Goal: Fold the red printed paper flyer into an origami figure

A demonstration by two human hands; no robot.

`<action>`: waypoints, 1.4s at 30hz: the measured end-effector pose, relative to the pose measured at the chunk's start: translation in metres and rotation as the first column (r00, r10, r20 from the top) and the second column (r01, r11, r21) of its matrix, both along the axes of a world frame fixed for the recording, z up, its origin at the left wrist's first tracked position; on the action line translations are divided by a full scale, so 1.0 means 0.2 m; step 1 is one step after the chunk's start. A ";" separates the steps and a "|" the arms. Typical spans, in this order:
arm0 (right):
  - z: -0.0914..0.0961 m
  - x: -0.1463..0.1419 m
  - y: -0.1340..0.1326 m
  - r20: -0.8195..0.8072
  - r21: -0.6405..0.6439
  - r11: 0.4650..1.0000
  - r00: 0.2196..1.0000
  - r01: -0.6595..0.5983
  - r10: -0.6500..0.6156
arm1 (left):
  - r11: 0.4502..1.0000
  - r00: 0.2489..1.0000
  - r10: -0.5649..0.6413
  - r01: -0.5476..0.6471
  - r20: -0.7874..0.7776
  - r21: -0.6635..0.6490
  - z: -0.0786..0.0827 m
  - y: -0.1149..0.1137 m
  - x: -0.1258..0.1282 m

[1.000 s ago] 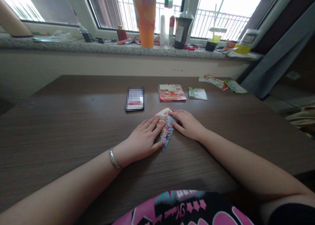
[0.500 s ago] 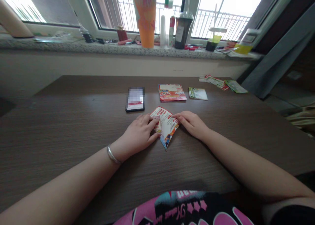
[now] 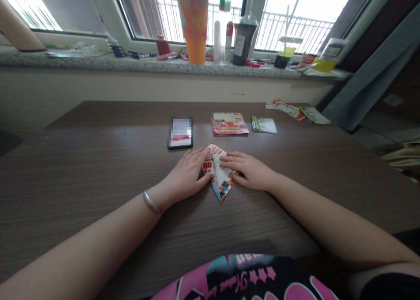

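Observation:
A leaflet (image 3: 222, 177) printed in red, white and blue lies on the table, folded to a kite shape whose point faces me. A folded-in flap with a large "68" shows on its left side. My left hand (image 3: 187, 173) rests along its left edge, fingers stretched out and thumb apart on the flap. From the right, my right hand (image 3: 251, 171) reaches over the leaflet with its fingers spread flat on the paper and the thumb near the right edge. Both hands press on it; its right edge is partly hidden under my right fingers.
Beyond the leaflet lie a phone (image 3: 180, 132), a stack of red leaflets (image 3: 229, 124) and a small green-white stack (image 3: 264, 125). More paper strips (image 3: 288, 109) sit at the back right. Cups, including a tall orange one (image 3: 196, 28), stand on the windowsill (image 3: 147, 65).
My right hand has moved left from the leaflet's right corner onto the paper. The right side is now folded inward, making the leaflet narrower. My left hand has shifted slightly, uncovering the "68".

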State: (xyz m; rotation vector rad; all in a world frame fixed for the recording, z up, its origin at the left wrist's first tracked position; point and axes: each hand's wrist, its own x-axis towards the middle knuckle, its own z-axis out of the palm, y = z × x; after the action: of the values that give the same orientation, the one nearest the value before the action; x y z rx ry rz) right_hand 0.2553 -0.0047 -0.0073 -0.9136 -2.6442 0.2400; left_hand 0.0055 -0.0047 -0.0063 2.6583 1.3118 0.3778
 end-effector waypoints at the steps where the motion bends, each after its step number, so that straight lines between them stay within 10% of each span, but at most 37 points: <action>1: 0.00 0.00 0.00 0.027 0.002 1.000 1.000 -0.002 0.002 | 1.000 0.999 0.001 0.000 0.043 -0.023 0.00 0.01 0.00; 10: 0.04 -0.02 -0.03 0.155 0.065 0.995 0.984 0.078 -0.087 | 0.994 0.858 0.110 -0.082 0.502 -0.077 0.02 0.05 -0.04; 26: 0.05 0.00 -0.03 0.157 0.052 0.990 0.978 0.130 -0.136 | 0.928 0.956 -0.280 0.294 -0.092 0.228 0.05 -0.02 -0.04; 42: 0.06 0.11 0.00 0.148 0.060 0.998 0.988 0.037 -0.045 | 0.977 0.954 -0.087 0.138 -0.288 0.163 0.17 -0.04 -0.07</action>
State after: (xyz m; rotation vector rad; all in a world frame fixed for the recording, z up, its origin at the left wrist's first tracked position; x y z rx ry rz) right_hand 0.2777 -0.0048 0.0056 -1.0025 -2.7491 0.0888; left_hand -0.0093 -0.0121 0.0276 3.0144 1.2397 0.1130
